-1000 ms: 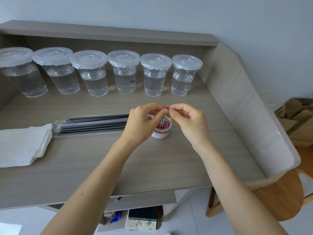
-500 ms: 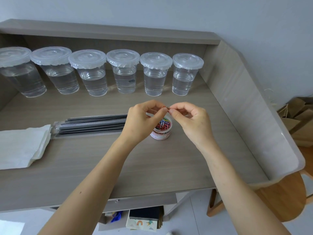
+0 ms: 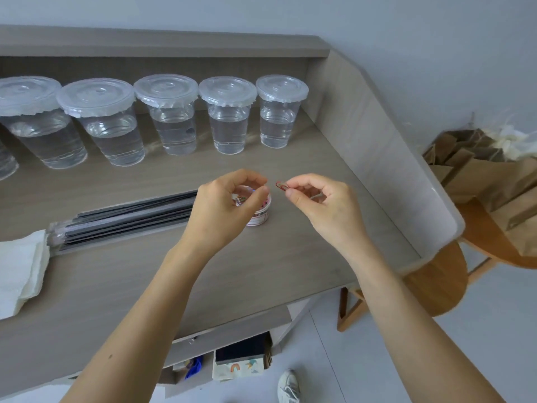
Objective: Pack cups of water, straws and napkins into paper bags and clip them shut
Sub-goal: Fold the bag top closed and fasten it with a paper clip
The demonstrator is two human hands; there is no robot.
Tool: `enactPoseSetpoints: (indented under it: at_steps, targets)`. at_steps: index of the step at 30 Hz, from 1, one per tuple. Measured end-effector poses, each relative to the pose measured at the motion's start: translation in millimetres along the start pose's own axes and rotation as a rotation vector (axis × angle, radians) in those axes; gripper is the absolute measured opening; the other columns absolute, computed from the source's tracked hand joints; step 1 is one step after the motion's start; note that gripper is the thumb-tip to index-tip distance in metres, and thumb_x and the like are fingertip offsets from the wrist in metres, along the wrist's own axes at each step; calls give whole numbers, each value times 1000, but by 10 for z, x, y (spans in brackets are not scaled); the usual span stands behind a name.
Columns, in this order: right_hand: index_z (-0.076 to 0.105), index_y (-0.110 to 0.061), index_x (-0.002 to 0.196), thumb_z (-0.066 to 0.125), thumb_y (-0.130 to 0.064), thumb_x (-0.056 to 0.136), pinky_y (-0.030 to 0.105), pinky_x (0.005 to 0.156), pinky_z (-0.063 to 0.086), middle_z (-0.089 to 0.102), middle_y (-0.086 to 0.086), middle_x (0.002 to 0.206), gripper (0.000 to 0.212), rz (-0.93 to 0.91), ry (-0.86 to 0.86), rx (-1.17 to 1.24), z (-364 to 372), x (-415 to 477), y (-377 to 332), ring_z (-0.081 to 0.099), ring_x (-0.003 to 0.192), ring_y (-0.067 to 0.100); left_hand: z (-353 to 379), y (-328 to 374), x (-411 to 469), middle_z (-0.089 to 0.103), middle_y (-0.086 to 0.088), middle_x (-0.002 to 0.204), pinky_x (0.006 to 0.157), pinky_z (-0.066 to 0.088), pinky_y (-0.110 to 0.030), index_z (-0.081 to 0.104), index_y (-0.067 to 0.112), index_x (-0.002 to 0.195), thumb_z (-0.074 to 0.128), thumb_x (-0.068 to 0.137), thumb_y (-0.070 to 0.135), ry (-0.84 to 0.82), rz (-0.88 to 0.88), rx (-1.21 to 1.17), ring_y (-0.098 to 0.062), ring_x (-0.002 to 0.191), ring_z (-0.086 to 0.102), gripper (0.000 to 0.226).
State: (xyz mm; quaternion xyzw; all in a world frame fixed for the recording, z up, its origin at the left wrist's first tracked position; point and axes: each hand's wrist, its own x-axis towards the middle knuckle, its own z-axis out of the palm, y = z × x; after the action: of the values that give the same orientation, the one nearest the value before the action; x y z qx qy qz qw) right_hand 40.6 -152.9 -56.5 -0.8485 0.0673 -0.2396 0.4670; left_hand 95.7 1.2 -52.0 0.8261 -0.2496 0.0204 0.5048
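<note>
Red wire paper clip (image 3: 281,185) pinched at right hand (image 3: 322,205) fingers. Left hand (image 3: 229,207) fingers curled, seemingly empty, over round tub of coloured clips (image 3: 258,212) on desk (image 3: 261,257). Advice: keep firm pinch, fetch brown paper bags (image 3: 488,181) beyond right hand.

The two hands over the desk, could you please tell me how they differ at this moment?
The right hand pinches a red paper clip between thumb and forefinger; the left hand shows nothing in its curled fingers. The left hand hovers directly over the tub of clips, while the right hand sits beside it, toward the desk's side wall. Both are bare and raised above the desk.
</note>
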Motion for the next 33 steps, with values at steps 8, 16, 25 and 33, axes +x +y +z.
enactPoseSetpoints:
  at_steps: [8, 16, 25, 33]
  targets:
    - [67, -25, 78, 68, -10, 82, 7, 61, 39, 63, -19, 69, 15, 37, 122, -13, -700, -569, 235, 55, 65, -2, 555, 364, -339, 60, 25, 76, 66, 40, -6, 69, 19, 91, 65, 85, 18, -114, 133, 58, 9, 76, 58, 7]
    - [71, -15, 87, 68, -10, 81, 8, 64, 43, 66, -13, 78, 9, 13, 219, -145, -2177, -1477, 884, 59, 72, 3, 1964, 1165, -931, 65, 15, 84, 71, 40, -3, 69, 23, 94, 62, 86, 21, -277, 282, 93, 2, 85, 58, 11]
    - [66, -27, 76, 65, -14, 83, 7, 61, 40, 63, -20, 69, 15, 315, 394, -28, -3762, -2160, 1791, 56, 70, 0, 3793, 1963, -1126, 66, 13, 87, 72, 44, -10, 69, 21, 93, 61, 87, 20, -498, 312, 86, -3, 82, 61, 10]
    - [65, -26, 73, 64, -14, 83, 7, 62, 41, 61, -21, 62, 15, 460, 452, 3, -4863, -1825, 2902, 57, 66, -3, 5406, 2319, -500, 64, 16, 86, 75, 44, -10, 68, 24, 96, 58, 89, 23, -603, 313, 65, 0, 84, 59, 12]
